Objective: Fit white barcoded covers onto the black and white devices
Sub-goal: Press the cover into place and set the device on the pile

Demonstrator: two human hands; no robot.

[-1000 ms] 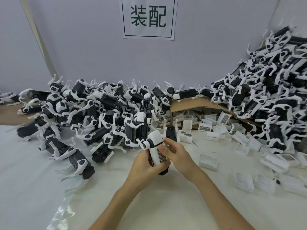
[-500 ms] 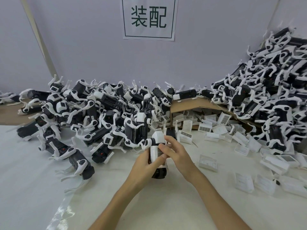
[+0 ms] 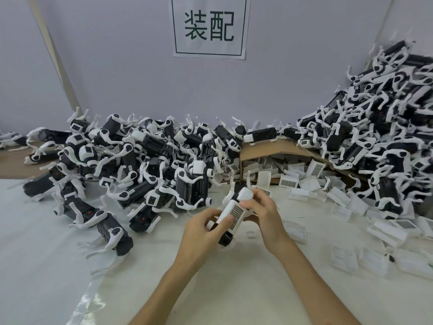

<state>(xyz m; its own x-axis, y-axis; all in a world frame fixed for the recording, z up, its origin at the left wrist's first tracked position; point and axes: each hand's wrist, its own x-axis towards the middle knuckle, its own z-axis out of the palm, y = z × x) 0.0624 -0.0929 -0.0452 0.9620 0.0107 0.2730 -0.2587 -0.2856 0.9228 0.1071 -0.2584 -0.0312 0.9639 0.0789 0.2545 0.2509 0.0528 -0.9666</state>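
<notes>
Both my hands hold one black and white device (image 3: 227,238) above the white table, tilted with its white head away from me. A white barcoded cover (image 3: 234,213) lies on its upper side. My left hand (image 3: 201,233) grips the device from the left, thumb lying on the cover beside the barcode. My right hand (image 3: 264,214) grips it from the right, fingers curled round the head end. Loose white covers (image 3: 289,181) lie scattered to the right.
A large pile of black and white devices (image 3: 140,165) fills the left and middle back. A taller heap of devices (image 3: 386,127) rises at the right. A tipped cardboard box (image 3: 269,150) spills covers. A paper sign (image 3: 209,26) hangs on the wall.
The device has tilted over so the barcoded cover faces up more, and my left thumb has slid onto the cover. My right hand has shifted up round the head end.
</notes>
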